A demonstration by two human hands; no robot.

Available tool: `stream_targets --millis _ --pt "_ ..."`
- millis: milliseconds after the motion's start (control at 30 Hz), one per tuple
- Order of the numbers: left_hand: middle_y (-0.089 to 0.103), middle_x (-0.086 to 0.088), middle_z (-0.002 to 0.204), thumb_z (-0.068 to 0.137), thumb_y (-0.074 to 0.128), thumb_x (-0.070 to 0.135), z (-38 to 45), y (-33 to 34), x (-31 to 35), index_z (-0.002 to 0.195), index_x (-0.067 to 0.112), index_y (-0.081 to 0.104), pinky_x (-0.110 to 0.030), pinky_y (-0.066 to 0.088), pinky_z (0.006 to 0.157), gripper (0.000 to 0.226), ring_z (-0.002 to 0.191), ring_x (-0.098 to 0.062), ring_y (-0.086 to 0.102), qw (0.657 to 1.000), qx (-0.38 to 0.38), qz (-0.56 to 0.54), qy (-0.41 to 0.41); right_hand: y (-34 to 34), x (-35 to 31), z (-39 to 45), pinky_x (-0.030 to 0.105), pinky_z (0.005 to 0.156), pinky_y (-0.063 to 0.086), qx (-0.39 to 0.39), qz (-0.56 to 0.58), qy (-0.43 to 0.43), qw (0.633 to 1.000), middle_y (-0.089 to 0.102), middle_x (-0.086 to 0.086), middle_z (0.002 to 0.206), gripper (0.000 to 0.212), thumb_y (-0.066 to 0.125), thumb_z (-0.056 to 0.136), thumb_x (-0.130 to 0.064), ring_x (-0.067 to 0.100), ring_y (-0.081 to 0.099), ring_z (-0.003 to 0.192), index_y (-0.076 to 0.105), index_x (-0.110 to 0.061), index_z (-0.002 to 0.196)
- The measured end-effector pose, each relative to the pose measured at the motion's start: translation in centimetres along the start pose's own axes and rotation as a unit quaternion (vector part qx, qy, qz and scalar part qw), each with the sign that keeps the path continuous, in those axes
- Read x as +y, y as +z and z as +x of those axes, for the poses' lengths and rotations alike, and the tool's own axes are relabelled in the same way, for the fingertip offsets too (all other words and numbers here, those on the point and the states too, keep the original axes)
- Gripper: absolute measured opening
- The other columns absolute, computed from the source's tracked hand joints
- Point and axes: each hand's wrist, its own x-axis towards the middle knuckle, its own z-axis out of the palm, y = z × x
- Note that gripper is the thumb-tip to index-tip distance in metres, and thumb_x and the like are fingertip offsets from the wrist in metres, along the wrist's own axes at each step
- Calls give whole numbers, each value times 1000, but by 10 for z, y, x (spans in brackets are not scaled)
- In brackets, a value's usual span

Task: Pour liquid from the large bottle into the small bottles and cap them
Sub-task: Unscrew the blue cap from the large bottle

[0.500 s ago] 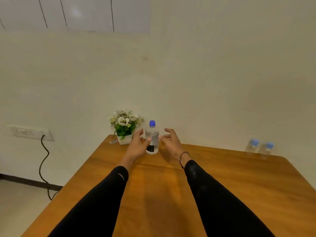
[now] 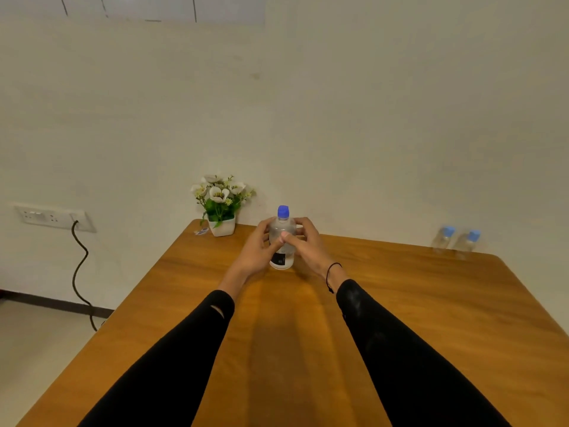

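Wood grain runs lengthwise down the orange-brown table, whose far edge sits against a plain cream wall. The large bottle stands upright on the table near that far edge, clear, with a blue cap and a dark label low on its body (its printing is too small to read). Both hands wrap it from opposite sides: the left hand curls round the bottle's left flank, the right hand round its right, thumbs meeting across the front. A thin black band circles the right wrist, and both arms wear black sleeves.

Left of the large bottle, at the table's back corner, stands a white pot of white flowers, with a small scrap of packaging just beside it. Well to the right of the large bottle, two small bottles with pale blue caps stand side by side at the back edge. Farther left of the large bottle, on the wall, a white socket plate holds a plug whose black cable snakes down toward the pale floor.
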Motion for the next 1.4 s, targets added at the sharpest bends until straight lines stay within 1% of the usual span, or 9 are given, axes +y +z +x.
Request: stream_targets --millis 100,267,600,800,867,967,1133,1300,1400 --pt "55 1 149 100 69 29 -35 17 15 156 17 43 -15 52 91 63 135 -17 55 1000 -17 -4 4 -13 -5 -46 40 94 61 8 8 4 1000 63 0 126 46 72 97 -34 19 65 113 50 -24 136" --pt "56 2 152 94 72 43 -101 45 35 155 21 46 -36 52 111 70 138 -17 56 999 -34 -7 16 -32 -14 -130 40 95 60 26 11 8 1000 60 -4 129 51 72 97 -34 13 62 114 48 -23 141" --pt "59 8 149 88 72 50 -205 80 54 151 25 50 -37 53 111 71 136 -14 57 997 -52 -26 45 -43 -15 -258 34 99 56 63 3 -13 998 59 -5 137 49 72 96 -42 14 58 124 52 -29 139" --pt "55 8 153 93 76 36 -218 84 54 155 26 44 -43 52 115 71 141 -12 53 996 -77 -29 34 -46 -16 -277 39 104 53 58 -14 -7 998 57 -4 141 57 74 94 -40 16 57 127 49 -26 142" --pt "48 9 159 90 81 31 -216 82 54 161 30 34 -41 48 117 85 146 -11 47 996 -84 -25 31 -47 -22 -276 38 106 51 68 -47 -7 997 52 -5 143 63 76 92 -42 15 53 128 46 -26 144" --pt "42 11 164 81 88 45 -211 78 56 163 34 28 -35 42 115 102 147 -8 43 998 -49 2 33 -51 -39 -272 27 96 48 127 -109 -40 985 51 -5 132 61 76 89 -47 14 51 121 49 -28 141" --pt "51 15 154 73 92 52 -204 82 62 155 33 41 -29 50 104 98 140 -3 50 999 -20 -2 44 -55 -100 -262 21 58 37 127 -282 -74 948 54 -9 84 39 66 93 -60 8 51 72 60 -27 113" --pt "65 20 128 72 92 53 -203 88 62 140 37 55 -40 63 95 79 123 -2 59 999 -22 21 39 -54 -128 -248 21 53 25 64 -493 -95 862 56 -8 86 30 59 99 -54 15 54 77 55 -25 106" --pt "68 16 124 74 94 45 -203 88 60 139 30 61 -40 64 92 74 119 -3 61 999 -18 17 39 -57 -129 -245 25 58 37 13 -512 -110 852 60 -5 94 14 63 101 -35 19 57 83 52 -25 102"
